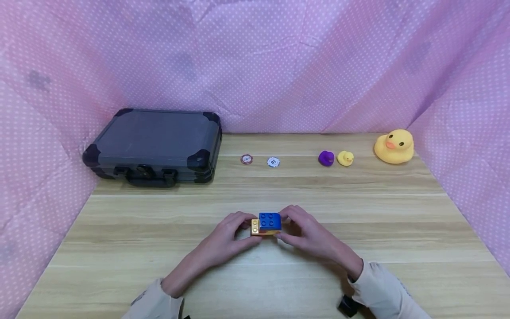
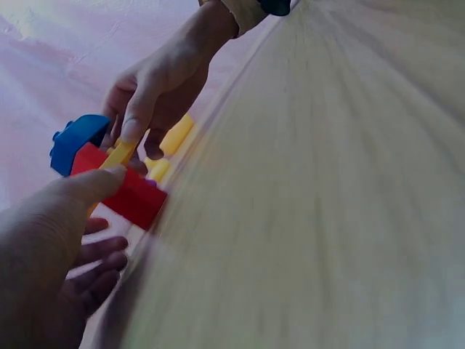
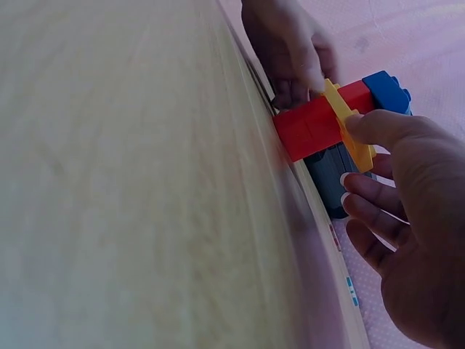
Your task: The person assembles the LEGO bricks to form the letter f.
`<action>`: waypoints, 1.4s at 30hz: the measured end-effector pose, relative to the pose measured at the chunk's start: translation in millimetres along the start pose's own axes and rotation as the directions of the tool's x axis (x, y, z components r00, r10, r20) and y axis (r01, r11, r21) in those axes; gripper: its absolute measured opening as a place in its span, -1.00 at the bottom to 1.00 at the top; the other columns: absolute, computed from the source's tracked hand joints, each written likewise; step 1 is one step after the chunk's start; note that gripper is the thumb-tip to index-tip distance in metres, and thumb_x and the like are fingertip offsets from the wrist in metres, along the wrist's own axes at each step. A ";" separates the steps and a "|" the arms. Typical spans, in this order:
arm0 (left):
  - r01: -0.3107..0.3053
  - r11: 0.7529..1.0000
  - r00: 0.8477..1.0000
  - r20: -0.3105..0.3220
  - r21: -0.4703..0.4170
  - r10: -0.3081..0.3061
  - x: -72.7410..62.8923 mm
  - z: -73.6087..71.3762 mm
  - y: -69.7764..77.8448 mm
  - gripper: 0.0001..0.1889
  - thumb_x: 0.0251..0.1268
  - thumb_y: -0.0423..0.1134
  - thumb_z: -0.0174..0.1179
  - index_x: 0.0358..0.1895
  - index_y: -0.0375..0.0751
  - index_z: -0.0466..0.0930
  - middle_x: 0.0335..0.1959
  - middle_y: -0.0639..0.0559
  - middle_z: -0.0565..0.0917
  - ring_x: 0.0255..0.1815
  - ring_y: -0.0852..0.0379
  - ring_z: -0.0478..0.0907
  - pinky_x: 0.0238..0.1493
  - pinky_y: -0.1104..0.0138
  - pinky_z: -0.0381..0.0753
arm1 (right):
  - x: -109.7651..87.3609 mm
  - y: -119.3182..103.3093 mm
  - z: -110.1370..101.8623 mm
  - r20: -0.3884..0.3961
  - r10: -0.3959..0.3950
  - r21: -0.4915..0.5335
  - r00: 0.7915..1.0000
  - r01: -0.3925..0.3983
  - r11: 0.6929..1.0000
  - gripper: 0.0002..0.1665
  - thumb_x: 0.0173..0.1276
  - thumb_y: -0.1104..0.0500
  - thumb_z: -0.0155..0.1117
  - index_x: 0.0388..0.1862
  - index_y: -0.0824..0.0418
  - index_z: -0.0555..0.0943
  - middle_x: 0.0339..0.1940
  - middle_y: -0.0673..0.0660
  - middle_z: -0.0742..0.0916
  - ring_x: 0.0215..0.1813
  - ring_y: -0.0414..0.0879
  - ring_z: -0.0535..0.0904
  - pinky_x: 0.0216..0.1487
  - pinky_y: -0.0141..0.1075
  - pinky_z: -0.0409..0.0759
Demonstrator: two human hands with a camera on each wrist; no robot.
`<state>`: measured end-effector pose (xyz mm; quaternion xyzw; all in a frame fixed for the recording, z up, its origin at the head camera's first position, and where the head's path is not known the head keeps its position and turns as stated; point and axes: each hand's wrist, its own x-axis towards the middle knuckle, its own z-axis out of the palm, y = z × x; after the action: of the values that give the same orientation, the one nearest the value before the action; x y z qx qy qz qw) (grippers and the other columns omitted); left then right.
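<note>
A stack of toy building blocks stands on the table in front of me. On top is a blue brick (image 1: 269,220) with a rounded side. Below it come red bricks (image 3: 309,125), with a thin yellow brick (image 3: 347,131) between them that sticks out sideways. My left hand (image 1: 228,239) pinches the yellow brick from the left, its thumb on the near side. From the right, my right hand (image 1: 308,232) also pinches that brick, thumb near and fingers behind. The fingertips behind the stack are partly hidden in the head view.
A grey case (image 1: 153,141) with black corners lies at the back left. Two poker chips, one red (image 1: 246,159) and one white (image 1: 273,162), lie behind the stack. Further right are a purple duck (image 1: 326,158), a small yellow duck (image 1: 345,158) and a large yellow duck (image 1: 394,147).
</note>
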<state>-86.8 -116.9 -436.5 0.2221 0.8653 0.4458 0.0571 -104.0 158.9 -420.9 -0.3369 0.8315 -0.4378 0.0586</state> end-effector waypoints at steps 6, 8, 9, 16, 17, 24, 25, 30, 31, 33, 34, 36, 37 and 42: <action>-0.034 0.999 0.999 -0.036 0.001 0.034 -4.9 -7.1 -1.1 -0.58 0.38 0.08 0.38 0.20 0.06 0.62 -0.04 0.25 0.62 -0.03 0.28 0.53 -0.01 0.27 0.60 | -1.3 -0.4 -2.1 0.000 0.028 -0.006 1.000 -0.028 1.000 -0.64 0.40 0.16 0.47 0.10 0.03 0.59 0.03 -0.11 0.64 0.02 -0.11 0.55 0.03 -0.24 0.61; -0.048 0.999 0.998 -0.041 0.000 0.048 -4.7 -7.5 -1.0 -0.61 0.39 0.04 0.38 0.19 0.04 0.62 -0.05 0.24 0.62 -0.04 0.27 0.53 -0.03 0.28 0.59 | -1.5 -0.2 -2.4 -0.003 0.035 0.000 0.999 -0.035 0.999 -0.65 0.40 0.16 0.47 0.10 0.02 0.59 0.03 -0.11 0.64 0.03 -0.12 0.56 0.03 -0.23 0.62; -0.054 0.999 0.997 -0.046 0.001 0.054 -4.3 -7.3 -1.1 -0.61 0.39 0.03 0.38 0.18 0.03 0.62 -0.06 0.23 0.62 -0.04 0.27 0.53 -0.03 0.29 0.59 | -1.3 0.0 -2.4 -0.005 0.039 0.009 0.999 -0.039 0.999 -0.65 0.40 0.17 0.47 0.10 0.02 0.59 0.03 -0.11 0.65 0.02 -0.12 0.56 0.03 -0.23 0.62; -0.014 1.000 0.996 -0.086 0.007 0.015 4.4 -3.8 -0.5 -0.66 0.41 -0.06 0.37 0.16 -0.03 0.65 -0.09 0.25 0.63 -0.07 0.24 0.51 -0.09 0.30 0.59 | 2.4 0.9 -0.2 -0.069 0.101 0.098 0.992 -0.094 0.991 -0.68 0.47 0.21 0.40 0.16 0.11 0.64 0.05 -0.02 0.70 -0.03 -0.09 0.62 -0.01 -0.22 0.66; -0.009 1.000 0.996 -0.091 0.008 0.010 6.3 -3.4 -0.5 -0.67 0.43 -0.05 0.36 0.16 -0.04 0.65 -0.09 0.25 0.63 -0.07 0.24 0.51 -0.08 0.30 0.59 | 3.7 1.0 0.4 -0.085 0.109 0.096 0.990 -0.100 0.990 -0.68 0.48 0.21 0.39 0.16 0.13 0.64 0.04 -0.01 0.70 -0.03 -0.09 0.62 -0.01 -0.22 0.67; 0.043 0.999 0.994 -0.105 0.017 -0.041 19.9 -4.5 -1.2 -0.71 0.52 -0.06 0.26 0.13 -0.12 0.67 -0.09 0.19 0.65 -0.08 0.19 0.50 -0.06 0.24 0.59 | 16.1 4.0 6.3 -0.191 0.086 0.031 0.978 -0.081 0.996 -0.73 0.50 0.23 0.35 0.12 0.28 0.66 -0.05 0.06 0.74 -0.05 -0.10 0.67 -0.02 -0.24 0.67; 0.053 0.998 0.993 -0.106 0.022 -0.050 21.9 -4.8 -1.0 -0.70 0.53 -0.05 0.25 0.14 -0.13 0.67 -0.08 0.17 0.65 -0.07 0.19 0.50 -0.04 0.23 0.59 | 17.5 4.7 6.8 -0.201 0.084 0.024 0.976 -0.081 0.996 -0.74 0.50 0.24 0.34 0.11 0.29 0.66 -0.06 0.06 0.75 -0.06 -0.09 0.67 -0.03 -0.24 0.67; 0.114 0.993 0.988 -0.106 0.017 -0.111 32.0 -5.7 0.7 -0.66 0.56 -0.02 0.21 0.16 -0.16 0.67 -0.04 0.10 0.66 -0.03 0.13 0.49 0.02 0.17 0.57 | 24.6 8.9 7.6 -0.218 0.104 0.011 0.970 -0.104 0.995 -0.75 0.54 0.25 0.30 0.11 0.32 0.65 -0.06 0.09 0.75 -0.09 -0.11 0.67 -0.05 -0.24 0.67; 0.125 0.992 0.987 -0.106 0.013 -0.123 33.7 -5.7 1.1 -0.66 0.56 -0.02 0.21 0.16 -0.16 0.66 -0.04 0.09 0.66 -0.03 0.12 0.49 0.02 0.16 0.57 | 25.7 9.9 7.3 -0.217 0.110 0.011 0.970 -0.111 0.994 -0.75 0.54 0.24 0.29 0.11 0.32 0.65 -0.07 0.09 0.75 -0.10 -0.11 0.66 -0.06 -0.24 0.67; 0.140 0.990 0.984 -0.110 0.012 -0.138 36.8 -5.2 1.0 -0.65 0.57 -0.01 0.20 0.16 -0.16 0.67 -0.04 0.09 0.67 -0.03 0.10 0.49 0.04 0.15 0.55 | 27.7 12.0 6.7 -0.213 0.124 0.012 0.969 -0.124 0.992 -0.75 0.56 0.23 0.27 0.12 0.31 0.65 -0.06 0.08 0.75 -0.12 -0.13 0.65 -0.07 -0.25 0.66; 0.144 0.989 0.983 -0.113 0.012 -0.142 38.1 -4.7 0.8 -0.65 0.57 -0.01 0.19 0.15 -0.16 0.67 -0.04 0.09 0.67 -0.02 0.09 0.49 0.05 0.14 0.55 | 28.7 13.1 6.2 -0.209 0.130 0.016 0.969 -0.129 0.992 -0.75 0.57 0.22 0.26 0.12 0.31 0.65 -0.07 0.07 0.74 -0.13 -0.13 0.64 -0.08 -0.26 0.65; 0.149 0.989 0.982 -0.122 0.009 -0.147 40.4 -3.5 0.5 -0.67 0.57 -0.01 0.19 0.14 -0.16 0.68 -0.05 0.08 0.68 0.00 0.07 0.50 0.08 0.12 0.53 | 30.1 14.9 5.3 -0.202 0.139 0.022 0.969 -0.138 0.990 -0.75 0.58 0.21 0.25 0.12 0.31 0.65 -0.09 0.06 0.74 -0.16 -0.13 0.61 -0.11 -0.27 0.64; 0.148 0.989 0.981 -0.126 0.007 -0.146 41.5 -2.7 0.0 -0.67 0.57 -0.02 0.19 0.13 -0.16 0.68 -0.06 0.08 0.68 0.01 0.06 0.50 0.10 0.11 0.52 | 30.7 15.9 4.9 -0.199 0.141 0.021 0.970 -0.139 0.990 -0.75 0.59 0.21 0.24 0.12 0.30 0.66 -0.09 0.06 0.74 -0.17 -0.13 0.60 -0.12 -0.28 0.63; 0.156 0.988 0.977 -0.145 -0.004 -0.155 46.4 0.9 -0.3 -0.67 0.58 -0.02 0.17 0.11 -0.17 0.68 -0.08 0.07 0.68 0.01 0.04 0.51 0.14 0.06 0.50 | 34.3 16.7 3.6 -0.194 0.136 -0.043 0.971 -0.147 0.988 -0.75 0.60 0.21 0.22 0.12 0.31 0.66 -0.09 0.08 0.72 -0.16 -0.10 0.55 -0.12 -0.24 0.60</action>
<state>-128.1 -96.2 -432.7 0.1211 0.8835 0.4516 0.0280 -137.4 142.0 -429.1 -0.2348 0.8673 -0.4389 0.0001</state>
